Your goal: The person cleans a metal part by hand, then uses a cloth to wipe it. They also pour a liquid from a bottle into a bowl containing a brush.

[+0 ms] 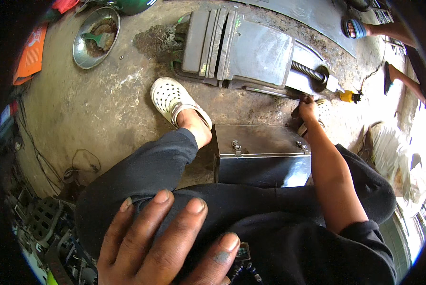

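Observation:
My left hand (160, 247) is close to the camera above my lap, fingers spread, holding nothing. My right hand (309, 110) reaches down to the floor beside my right shoe (323, 113). Its fingers are curled at a dark spot near the end of a thin metal bar (272, 92); what they grip is too small and shaded to make out. Just beyond lies a large grey machine vise (260, 50) with a threaded screw (308, 71). A metal box (263, 140) with two latches stands between my legs.
A metal bowl (76, 51) holds a green-handled scraper (96, 39). An orange box (31, 54) lies at far left, cables (39, 156) below it. A yellow object (348, 96) sits by the screw. Another person's sandalled foot (356, 28) is at upper right, near white sacking (388, 147).

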A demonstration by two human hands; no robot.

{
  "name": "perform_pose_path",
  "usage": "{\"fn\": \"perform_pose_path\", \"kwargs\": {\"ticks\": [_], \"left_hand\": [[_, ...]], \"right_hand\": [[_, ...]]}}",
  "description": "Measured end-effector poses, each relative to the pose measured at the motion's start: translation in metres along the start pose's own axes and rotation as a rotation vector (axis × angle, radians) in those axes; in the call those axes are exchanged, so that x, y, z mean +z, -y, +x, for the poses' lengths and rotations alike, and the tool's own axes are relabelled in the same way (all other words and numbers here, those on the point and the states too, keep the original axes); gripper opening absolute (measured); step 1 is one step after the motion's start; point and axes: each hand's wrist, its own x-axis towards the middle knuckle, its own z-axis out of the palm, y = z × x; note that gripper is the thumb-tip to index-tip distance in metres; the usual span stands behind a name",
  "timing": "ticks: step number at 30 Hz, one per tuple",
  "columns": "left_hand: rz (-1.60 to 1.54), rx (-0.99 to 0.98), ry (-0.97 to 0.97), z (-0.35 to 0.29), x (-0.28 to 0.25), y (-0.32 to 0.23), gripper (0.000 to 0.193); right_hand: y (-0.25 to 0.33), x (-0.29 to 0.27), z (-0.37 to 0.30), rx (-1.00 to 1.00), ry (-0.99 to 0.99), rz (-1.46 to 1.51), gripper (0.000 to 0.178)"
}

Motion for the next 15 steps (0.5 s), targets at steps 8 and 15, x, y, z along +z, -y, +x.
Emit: {"fn": "perform_pose_path", "kwargs": {"ticks": [8,15], "left_hand": [[0.005,0.021,-0.024,-0.016,0.004,-0.003,0.037],[-0.014,0.018,-0.037,-0.022,0.007,0.003,0.037]], "right_hand": [[0.138,0.074,-0.091,-0.016,0.103,-0.114,0.046],[0.153,0.060,-0.123,-0.354,0.392,0.355,0.042]]}}
